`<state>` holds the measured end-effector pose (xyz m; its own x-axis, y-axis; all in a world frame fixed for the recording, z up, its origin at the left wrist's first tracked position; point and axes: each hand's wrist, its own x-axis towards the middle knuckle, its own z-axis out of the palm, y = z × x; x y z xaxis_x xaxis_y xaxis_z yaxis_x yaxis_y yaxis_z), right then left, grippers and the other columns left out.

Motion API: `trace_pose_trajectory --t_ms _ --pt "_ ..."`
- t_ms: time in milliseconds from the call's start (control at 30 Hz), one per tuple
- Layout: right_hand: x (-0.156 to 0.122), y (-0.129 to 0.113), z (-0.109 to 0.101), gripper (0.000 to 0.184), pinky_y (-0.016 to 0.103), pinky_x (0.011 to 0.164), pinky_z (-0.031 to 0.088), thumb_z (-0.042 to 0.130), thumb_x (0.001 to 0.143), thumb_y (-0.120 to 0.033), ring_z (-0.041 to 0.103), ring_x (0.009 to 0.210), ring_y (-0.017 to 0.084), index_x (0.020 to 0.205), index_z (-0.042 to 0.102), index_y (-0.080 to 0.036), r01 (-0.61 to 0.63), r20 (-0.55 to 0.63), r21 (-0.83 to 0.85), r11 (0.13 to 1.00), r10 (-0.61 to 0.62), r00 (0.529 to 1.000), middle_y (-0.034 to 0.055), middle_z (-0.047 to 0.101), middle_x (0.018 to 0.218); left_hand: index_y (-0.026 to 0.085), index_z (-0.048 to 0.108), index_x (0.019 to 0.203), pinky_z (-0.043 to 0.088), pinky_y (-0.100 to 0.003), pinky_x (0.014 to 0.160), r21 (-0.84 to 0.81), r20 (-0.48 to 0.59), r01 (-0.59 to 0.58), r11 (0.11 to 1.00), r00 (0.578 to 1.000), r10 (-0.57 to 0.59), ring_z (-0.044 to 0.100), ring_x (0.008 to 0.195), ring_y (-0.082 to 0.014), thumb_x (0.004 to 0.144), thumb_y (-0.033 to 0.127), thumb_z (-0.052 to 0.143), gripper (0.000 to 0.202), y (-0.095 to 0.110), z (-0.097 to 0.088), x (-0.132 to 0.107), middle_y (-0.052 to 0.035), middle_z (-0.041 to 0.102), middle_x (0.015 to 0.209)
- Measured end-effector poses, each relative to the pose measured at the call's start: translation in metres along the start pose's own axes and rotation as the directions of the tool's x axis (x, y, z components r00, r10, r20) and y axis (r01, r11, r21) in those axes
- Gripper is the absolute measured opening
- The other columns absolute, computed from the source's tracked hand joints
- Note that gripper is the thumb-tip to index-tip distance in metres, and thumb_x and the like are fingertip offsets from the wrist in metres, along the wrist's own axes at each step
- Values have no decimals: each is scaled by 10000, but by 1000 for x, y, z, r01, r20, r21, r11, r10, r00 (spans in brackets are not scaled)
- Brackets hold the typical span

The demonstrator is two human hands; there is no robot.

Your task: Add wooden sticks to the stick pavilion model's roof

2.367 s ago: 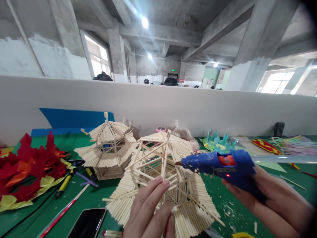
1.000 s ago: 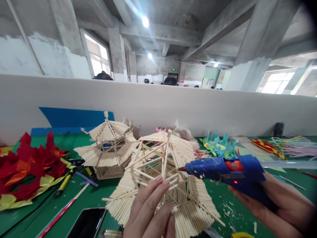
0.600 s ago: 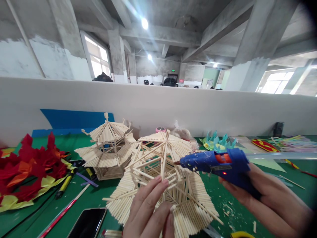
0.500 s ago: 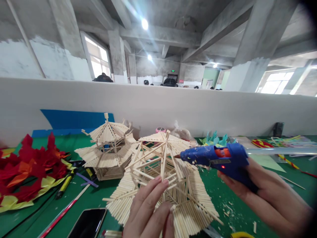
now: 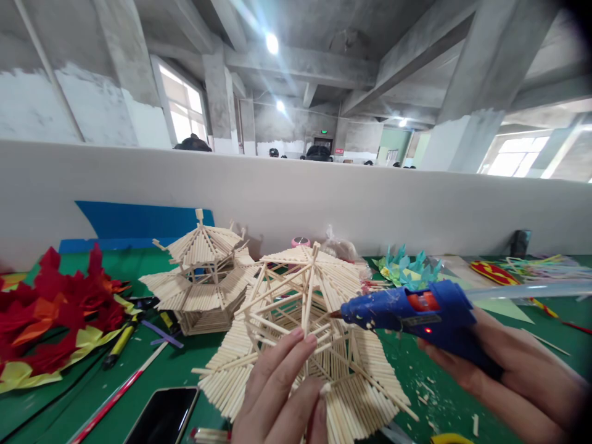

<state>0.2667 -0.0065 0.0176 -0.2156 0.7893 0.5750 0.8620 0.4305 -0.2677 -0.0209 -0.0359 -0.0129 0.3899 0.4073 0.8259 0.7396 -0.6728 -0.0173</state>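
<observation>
A half-covered roof of thin wooden sticks (image 5: 305, 333) stands tilted on the green table (image 5: 185, 364) in front of me. My left hand (image 5: 282, 394) rests on its near side, fingers pressed together on the sticks and holding it steady. My right hand (image 5: 513, 376) is closed round the grip of a blue hot glue gun (image 5: 416, 311). The gun's red light is on and a clear glue stick juts out behind it. Its nozzle points left and touches the roof's right-hand ribs.
A finished stick pavilion (image 5: 198, 277) stands behind on the left. Red and yellow paper leaves (image 5: 50, 314), a yellow pen (image 5: 118, 345), a red rod (image 5: 115, 398) and a black phone (image 5: 161, 416) lie left. Teal paper shapes (image 5: 407, 268) and coloured strips (image 5: 546, 268) lie right. A white partition (image 5: 296, 197) bounds the table.
The glue gun's nozzle has shifted slightly, up and then back down and a little right along the roof's right ribs. My left hand has stayed on the roof.
</observation>
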Motion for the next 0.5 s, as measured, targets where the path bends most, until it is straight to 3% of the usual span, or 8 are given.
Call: trace_pose_trajectory --t_ms 100,333,500 --pt "7 12 1 508 338 743 566 563 718 -457 613 986 270 1214 489 -374 71 125 -64 995 -63 990 -55 596 1179 127 557 880 526 -371 815 7 -5 -14 1000 1000 14 441 1187 -255 677 17 555 231 0 -1 0 -178 635 1060" --pt "21 10 -3 531 432 879 465 497 782 -467 538 1097 265 1292 371 -388 110 177 -31 993 -103 979 -55 506 1284 131 556 875 536 -372 807 25 2 -27 999 1000 27 471 1165 -262 670 21 565 233 -2 -2 1 -172 660 1032" --pt "27 3 -7 444 486 923 426 493 779 -489 490 1136 298 1201 504 -351 13 260 87 996 -35 965 -7 497 1294 139 559 886 543 -386 796 29 4 -31 999 1000 31 487 1152 -263 673 25 554 242 -2 -2 0 -163 666 1029"
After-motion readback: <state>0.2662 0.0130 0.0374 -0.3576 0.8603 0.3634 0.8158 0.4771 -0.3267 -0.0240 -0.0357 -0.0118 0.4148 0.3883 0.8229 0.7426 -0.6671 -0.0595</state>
